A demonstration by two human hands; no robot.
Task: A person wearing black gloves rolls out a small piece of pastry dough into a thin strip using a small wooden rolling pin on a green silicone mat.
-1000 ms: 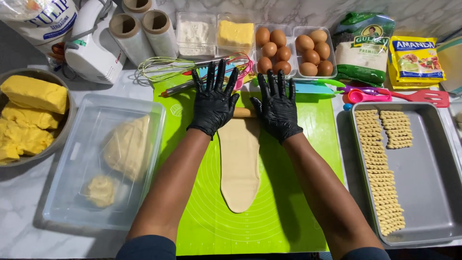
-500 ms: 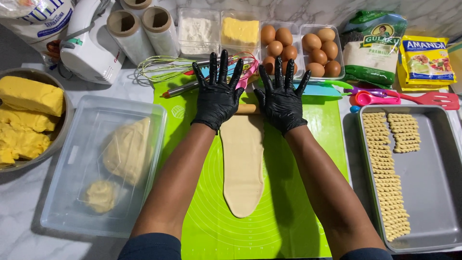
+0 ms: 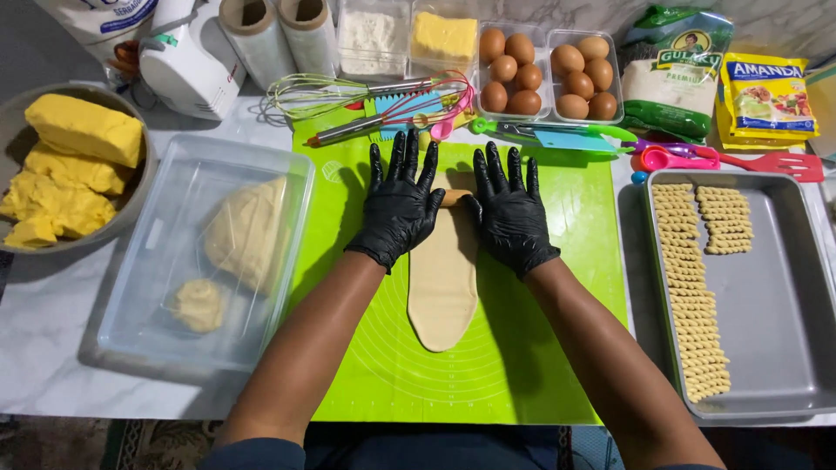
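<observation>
Two bare forearms are reaching up from the bottom edge over a bright green baking mat (image 3: 522, 365). On it, a long, narrow strip of pale dough (image 3: 442, 287) is lying lengthwise, its rounded end nearest the viewer. Both hands are wearing black gloves. The left hand (image 3: 399, 204) and the right hand (image 3: 512, 213) are resting flat, fingers spread and open, palms pressing down on a wooden rolling pin (image 3: 455, 197) that is crossing the far end of the strip; only a short piece is showing between them.

This looks like the rolling-out step, with the dough already thin. The next stroke seems to call for even pressure from both palms so the strip is keeping one thickness.

To the left, a clear plastic tub (image 3: 139, 287) is holding more dough. To the right, a metal tray (image 3: 784, 305) is carrying rows of ridged, shaped pieces (image 3: 692, 287). Farther back are lying whisks (image 3: 348, 91), eggs (image 3: 544, 74) in clear boxes, and a bowl (image 3: 144, 178) of yellow butter blocks.
</observation>
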